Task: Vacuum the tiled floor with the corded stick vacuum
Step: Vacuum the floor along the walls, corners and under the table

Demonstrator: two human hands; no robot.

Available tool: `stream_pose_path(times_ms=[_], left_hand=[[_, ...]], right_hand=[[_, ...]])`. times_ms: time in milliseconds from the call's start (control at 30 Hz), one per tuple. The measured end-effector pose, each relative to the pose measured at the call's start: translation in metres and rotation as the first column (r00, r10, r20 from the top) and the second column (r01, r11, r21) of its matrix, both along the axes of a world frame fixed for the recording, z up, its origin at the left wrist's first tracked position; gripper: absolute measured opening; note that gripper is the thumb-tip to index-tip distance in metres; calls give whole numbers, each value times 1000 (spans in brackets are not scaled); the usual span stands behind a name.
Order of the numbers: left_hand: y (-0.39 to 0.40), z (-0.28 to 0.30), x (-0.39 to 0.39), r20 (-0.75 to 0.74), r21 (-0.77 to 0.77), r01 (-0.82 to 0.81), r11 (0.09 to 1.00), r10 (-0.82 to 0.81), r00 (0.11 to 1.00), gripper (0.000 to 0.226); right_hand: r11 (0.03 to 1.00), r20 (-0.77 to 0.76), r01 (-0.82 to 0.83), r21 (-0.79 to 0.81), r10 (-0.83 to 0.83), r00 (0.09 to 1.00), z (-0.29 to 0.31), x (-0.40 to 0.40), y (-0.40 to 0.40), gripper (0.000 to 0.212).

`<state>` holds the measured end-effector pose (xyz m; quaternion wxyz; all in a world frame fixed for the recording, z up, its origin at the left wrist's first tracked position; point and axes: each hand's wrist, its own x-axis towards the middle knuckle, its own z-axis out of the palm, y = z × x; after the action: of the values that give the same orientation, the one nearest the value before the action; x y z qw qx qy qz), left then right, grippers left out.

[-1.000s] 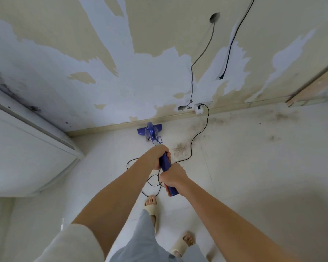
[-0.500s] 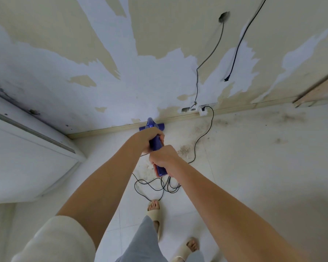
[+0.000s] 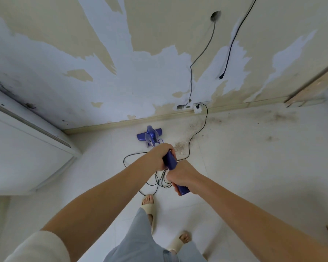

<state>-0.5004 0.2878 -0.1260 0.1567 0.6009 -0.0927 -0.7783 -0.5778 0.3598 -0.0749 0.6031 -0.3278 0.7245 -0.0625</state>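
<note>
Since half a second ago the vacuum (image 3: 153,136) has been drawn back from the skirting board: its blue head then sat right against the foot of the wall, and now a strip of bare tile shows between the two, while the hands have come back toward the body. The left hand (image 3: 160,156) grips the handle higher up the stick, fingers wrapped fully round it, and the right hand (image 3: 180,174) grips the butt end just behind, also curled tight, with the blue tip of the handle poking out below the fist. The stick's long axis runs from the right hand, up through the left, and on to the head, pointing away from the person and slightly to their left, toward the wall. What matters for the next stroke is the patch of dirt (image 3: 180,146): it lies just to the right of the head and of the stick's line, not in front of it, so I judge the head has to be swung right, with the left hand, being nearer the head, doing the steering. The black cord (image 3: 197,133) runs from the wall socket (image 3: 197,109) down past that same patch and loops on the floor (image 3: 254,167) under the hands, close enough that it might get caught.
</note>
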Motion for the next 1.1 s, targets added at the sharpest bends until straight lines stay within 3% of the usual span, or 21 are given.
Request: stream_pose_path(times_ms=[167,333,567,767,967,1100], left_hand=[[12,15,-4,-61,4,-69,998,69,996,27],[10,12,-11,-9,-23,-4,1000,3,1000,29],[-15,-11,-13,104,-39,36,999,-32,994,26],[-49,-11,18,125,-21,101,995,-98,987,24],[-92,7,65,104,-58,40,998,-34,994,28],[-100,5,66,118,-78,61,995,-52,992,28]], right_hand=[[999,75,-53,12,52,996,25,-14,7,12],[997,-13,-69,-29,68,998,4,-18,7,20],[1000,-51,10,-16,-11,999,-24,-5,-12,13],[994,39,97,-45,-95,995,-21,29,-38,12],[984,162,175,-35,-167,972,-10,76,-85,15],[989,168,146,-40,-137,976,-5,73,-93,12]])
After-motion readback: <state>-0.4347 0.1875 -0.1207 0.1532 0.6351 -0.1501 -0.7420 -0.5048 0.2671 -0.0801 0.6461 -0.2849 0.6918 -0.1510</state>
